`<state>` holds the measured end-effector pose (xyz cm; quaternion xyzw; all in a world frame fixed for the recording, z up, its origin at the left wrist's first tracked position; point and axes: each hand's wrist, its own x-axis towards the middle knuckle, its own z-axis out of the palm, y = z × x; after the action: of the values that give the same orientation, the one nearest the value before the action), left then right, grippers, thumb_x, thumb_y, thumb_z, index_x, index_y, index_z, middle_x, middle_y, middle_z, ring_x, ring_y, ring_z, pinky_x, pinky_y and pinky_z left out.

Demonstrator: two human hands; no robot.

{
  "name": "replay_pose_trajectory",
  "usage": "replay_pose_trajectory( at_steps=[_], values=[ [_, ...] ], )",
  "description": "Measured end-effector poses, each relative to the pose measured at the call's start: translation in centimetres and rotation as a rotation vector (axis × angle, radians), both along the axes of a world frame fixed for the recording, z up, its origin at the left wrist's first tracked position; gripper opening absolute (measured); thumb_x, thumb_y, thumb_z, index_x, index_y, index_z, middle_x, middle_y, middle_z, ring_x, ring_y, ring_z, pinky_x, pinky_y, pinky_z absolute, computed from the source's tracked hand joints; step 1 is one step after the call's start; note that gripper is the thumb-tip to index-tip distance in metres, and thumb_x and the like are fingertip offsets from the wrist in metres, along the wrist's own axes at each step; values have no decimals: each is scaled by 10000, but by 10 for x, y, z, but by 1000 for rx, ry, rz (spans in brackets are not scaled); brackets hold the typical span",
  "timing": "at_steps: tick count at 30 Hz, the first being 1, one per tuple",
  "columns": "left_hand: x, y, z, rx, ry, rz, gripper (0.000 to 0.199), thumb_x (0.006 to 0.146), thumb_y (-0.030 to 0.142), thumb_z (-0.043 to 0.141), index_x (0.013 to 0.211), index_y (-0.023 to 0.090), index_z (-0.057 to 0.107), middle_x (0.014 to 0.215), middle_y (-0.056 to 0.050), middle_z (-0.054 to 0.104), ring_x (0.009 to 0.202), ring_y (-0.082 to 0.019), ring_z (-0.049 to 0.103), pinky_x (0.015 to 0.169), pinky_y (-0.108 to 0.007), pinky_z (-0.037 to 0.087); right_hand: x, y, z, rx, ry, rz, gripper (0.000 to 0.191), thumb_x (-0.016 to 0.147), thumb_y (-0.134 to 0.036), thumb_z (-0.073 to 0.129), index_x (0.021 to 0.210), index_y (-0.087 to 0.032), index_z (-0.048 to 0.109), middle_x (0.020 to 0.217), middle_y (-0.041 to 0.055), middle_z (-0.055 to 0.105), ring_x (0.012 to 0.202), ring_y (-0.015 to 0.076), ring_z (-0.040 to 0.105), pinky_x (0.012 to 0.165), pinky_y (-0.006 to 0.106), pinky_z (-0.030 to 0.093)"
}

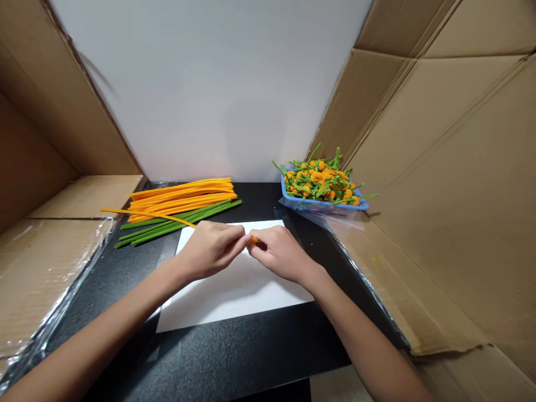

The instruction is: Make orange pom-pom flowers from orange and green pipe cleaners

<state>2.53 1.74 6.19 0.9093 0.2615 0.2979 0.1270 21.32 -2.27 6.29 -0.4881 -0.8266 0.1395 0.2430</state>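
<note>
An orange pipe cleaner point(148, 215) is running into the left hand point(209, 249), whose fingers are pinching it, and the right hand point(280, 254) is gripping its tip. White paper point(234, 301) is lying beneath both hands, with stacked orange stems point(182, 195) and green stems point(176, 223) lying left of them and a blue basket point(322, 205) of pom-pom flowers point(318, 181) sitting ahead of the right hand.

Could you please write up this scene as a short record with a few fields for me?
Left hand: on a long orange pipe cleaner, fingertips pinched
Right hand: fingers at a small orange tip, beside the left fingertips
Under hands: white paper on a black table
Left side: stacked orange pipe cleaners behind green pipe cleaners
Right side: blue plastic basket of orange-and-green pipe-cleaner flowers
Surroundings: cardboard sheets
</note>
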Motion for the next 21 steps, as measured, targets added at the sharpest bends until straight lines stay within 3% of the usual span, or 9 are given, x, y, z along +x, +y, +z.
replay_pose_trajectory(
  at_steps=[4, 6, 9, 12, 14, 16, 18, 21],
  values=[
    [10, -5, 2, -826, -298, 150, 468, 929, 406, 480, 538, 176, 366, 490, 63, 275, 443, -60, 221, 450, -230, 162, -2, 2, -8, 238, -144, -129, 185, 899, -206, 549, 724, -175, 601, 638, -7, 604, 582, 123, 478, 574, 280, 194],
    [13, -6, 5, -1158, -420, 172, 450, 895, 394, 515, 543, 191, 321, 483, 78, 237, 426, -52, 171, 430, -226, 121, -2, 3, -12, 359, -220, -142, 188, 914, -233, 546, 749, -173, 613, 661, 9, 634, 602, 136, 506, 586, 290, 207],
    [12, -6, 10, -1494, -515, 187, 392, 899, 340, 480, 574, 203, 310, 453, 98, 192, 415, -57, 87, 415, -225, 73, -2, 4, -16, 520, -303, -133, 199, 933, -242, 530, 779, -163, 627, 682, 25, 655, 636, 154, 535, 617, 302, 238],
    [12, -6, 13, -1659, -507, 159, 364, 908, 309, 426, 582, 210, 297, 428, 109, 147, 419, -68, 29, 411, -227, 66, -2, 4, -18, 610, -348, -122, 208, 949, -227, 504, 807, -157, 638, 686, 30, 655, 648, 166, 539, 637, 313, 249],
    [11, -6, 13, -1625, -468, 147, 364, 904, 319, 417, 582, 214, 283, 431, 107, 140, 414, -70, 35, 415, -229, 85, -2, 3, -19, 616, -339, -114, 222, 958, -225, 490, 809, -156, 640, 686, 32, 658, 650, 167, 541, 639, 313, 252],
    [10, -6, 11, -1404, -382, 171, 406, 918, 367, 401, 561, 212, 285, 422, 88, 190, 393, -70, 115, 424, -231, 128, -3, 2, -19, 561, -301, -118, 225, 954, -217, 492, 789, -160, 634, 681, 29, 660, 640, 159, 540, 630, 307, 251],
    [6, -4, 8, -954, -245, 238, 456, 947, 416, 381, 549, 194, 362, 441, 41, 341, 410, -86, 284, 456, -235, 205, -3, 2, -18, 454, -258, -142, 208, 935, -206, 512, 763, -165, 623, 675, 23, 656, 617, 148, 526, 608, 300, 237],
    [-5, 4, 2, -42, -17, 280, 370, 939, 451, 484, 700, 176, 550, 620, -14, 579, 541, -130, 478, 521, -256, 275, -2, 2, -13, 257, -182, -185, 192, 911, -211, 543, 732, -173, 602, 641, 1, 618, 572, 128, 473, 572, 289, 198]
  ],
)
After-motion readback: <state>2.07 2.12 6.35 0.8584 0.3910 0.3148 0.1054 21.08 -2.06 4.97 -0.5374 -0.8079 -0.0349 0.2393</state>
